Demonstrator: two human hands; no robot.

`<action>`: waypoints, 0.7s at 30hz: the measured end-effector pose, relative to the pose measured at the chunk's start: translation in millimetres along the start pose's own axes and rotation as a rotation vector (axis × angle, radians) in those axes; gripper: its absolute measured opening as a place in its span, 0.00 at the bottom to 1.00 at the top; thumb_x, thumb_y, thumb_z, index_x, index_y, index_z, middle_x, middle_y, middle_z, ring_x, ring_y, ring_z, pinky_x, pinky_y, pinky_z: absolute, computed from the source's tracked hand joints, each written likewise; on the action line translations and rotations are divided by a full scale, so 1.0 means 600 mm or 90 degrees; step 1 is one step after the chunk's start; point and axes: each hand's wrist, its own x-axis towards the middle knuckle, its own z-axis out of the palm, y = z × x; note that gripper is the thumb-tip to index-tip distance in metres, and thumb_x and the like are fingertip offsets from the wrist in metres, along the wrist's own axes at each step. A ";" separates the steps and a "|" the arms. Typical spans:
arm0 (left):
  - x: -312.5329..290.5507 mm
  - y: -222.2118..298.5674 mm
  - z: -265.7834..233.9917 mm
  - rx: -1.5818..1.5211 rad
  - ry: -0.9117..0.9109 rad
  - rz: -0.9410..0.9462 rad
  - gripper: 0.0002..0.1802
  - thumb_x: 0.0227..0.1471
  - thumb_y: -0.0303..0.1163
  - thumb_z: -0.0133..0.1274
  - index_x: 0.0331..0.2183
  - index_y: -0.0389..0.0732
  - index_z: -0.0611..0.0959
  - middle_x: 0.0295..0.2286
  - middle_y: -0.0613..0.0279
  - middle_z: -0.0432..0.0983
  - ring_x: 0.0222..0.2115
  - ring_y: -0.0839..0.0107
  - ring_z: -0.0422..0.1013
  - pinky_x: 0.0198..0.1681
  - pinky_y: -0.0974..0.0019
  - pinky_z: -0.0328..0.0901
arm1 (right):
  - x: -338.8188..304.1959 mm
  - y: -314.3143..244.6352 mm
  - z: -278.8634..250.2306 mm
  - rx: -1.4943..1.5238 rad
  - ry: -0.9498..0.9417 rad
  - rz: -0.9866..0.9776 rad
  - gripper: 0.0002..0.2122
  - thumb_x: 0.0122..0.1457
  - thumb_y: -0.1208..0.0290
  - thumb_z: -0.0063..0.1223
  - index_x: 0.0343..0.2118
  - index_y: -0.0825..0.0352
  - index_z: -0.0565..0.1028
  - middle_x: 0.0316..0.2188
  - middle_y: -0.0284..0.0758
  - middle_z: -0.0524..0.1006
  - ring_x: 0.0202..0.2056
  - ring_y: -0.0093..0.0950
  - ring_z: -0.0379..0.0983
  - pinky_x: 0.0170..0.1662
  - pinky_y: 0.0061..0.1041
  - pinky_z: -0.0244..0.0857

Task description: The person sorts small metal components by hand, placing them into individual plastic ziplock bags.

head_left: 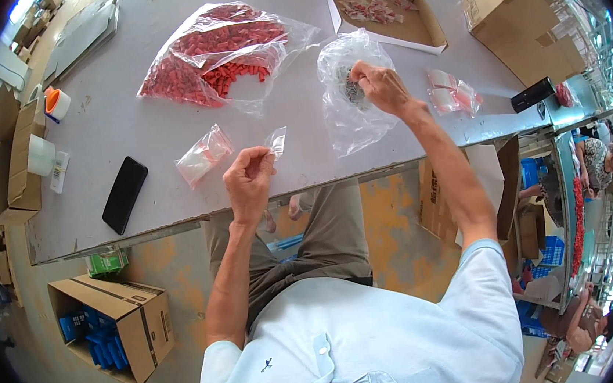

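Observation:
Between the pinched thumb and fingers of my left hand is a small clear plastic bag, held near the table's front edge. My right hand reaches over a larger clear plastic bag that lies spread on the table. Small metal-looking pieces show inside it, under the bent fingers, which are drawn together; whether they grip a piece is hidden. Beyond my left hand, a big clear bag of small red plastic pieces lies partly open. A pack of small clear bags sits just left of my left hand.
A black phone and a tape roll lie at the left. A shallow cardboard tray holding small filled packets stands far right, near a large carton. More small bags and a black cylinder lie at the right.

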 end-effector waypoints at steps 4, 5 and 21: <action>-0.003 -0.004 -0.004 0.040 -0.002 0.023 0.05 0.58 0.21 0.62 0.37 0.33 0.85 0.27 0.67 0.80 0.26 0.82 0.75 0.31 0.75 0.70 | -0.013 0.015 -0.037 -0.255 -0.072 -0.082 0.09 0.67 0.67 0.50 0.44 0.64 0.76 0.33 0.38 0.84 0.40 0.41 0.79 0.48 0.42 0.69; -0.005 -0.003 -0.004 0.038 -0.002 0.021 0.05 0.58 0.21 0.62 0.37 0.33 0.85 0.27 0.67 0.80 0.26 0.82 0.75 0.31 0.75 0.70 | -0.023 0.005 -0.049 -0.288 -0.100 -0.066 0.10 0.66 0.64 0.52 0.43 0.64 0.77 0.33 0.39 0.84 0.42 0.40 0.79 0.50 0.43 0.67; -0.002 0.006 0.001 0.037 0.007 0.028 0.04 0.57 0.20 0.61 0.37 0.33 0.85 0.26 0.66 0.80 0.26 0.81 0.74 0.30 0.75 0.69 | 0.011 -0.041 -0.024 -0.443 -0.247 -0.068 0.14 0.54 0.65 0.61 0.41 0.68 0.81 0.40 0.42 0.82 0.48 0.38 0.77 0.54 0.42 0.69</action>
